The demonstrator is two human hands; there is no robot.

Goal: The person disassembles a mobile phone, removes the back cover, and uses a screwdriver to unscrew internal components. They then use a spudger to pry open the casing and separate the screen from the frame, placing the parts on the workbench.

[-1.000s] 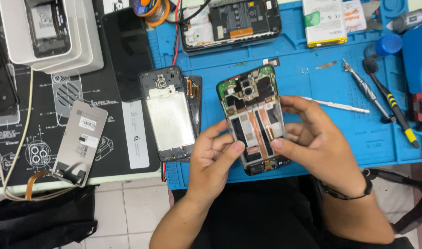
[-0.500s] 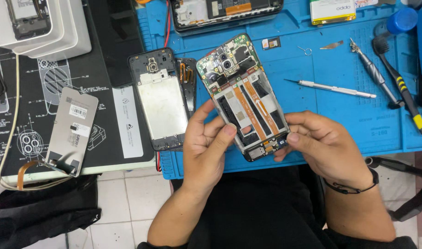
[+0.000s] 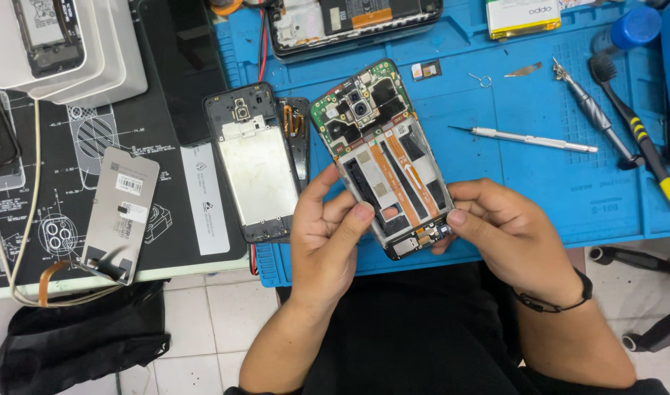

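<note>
Bench w/ two work mats side by side: blue silicone repair mat (image 3: 540,197) on the right, w/ moulded compartments along its far edge, and a black mat (image 3: 64,197) w/ white line drawings on the left. Bench edge is pale. Below it, floor of whitish square tiles (image 3: 203,329) w/ dark grout. Black chair base (image 3: 642,292) at right, near the bench edge. Light is even and bright, shadows soft.

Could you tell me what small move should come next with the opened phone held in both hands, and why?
Probably lay the opened phone flat on the blue mat: the left hand and right hand only pinch its bottom edge, so neither is free for the screwdriver.
</note>
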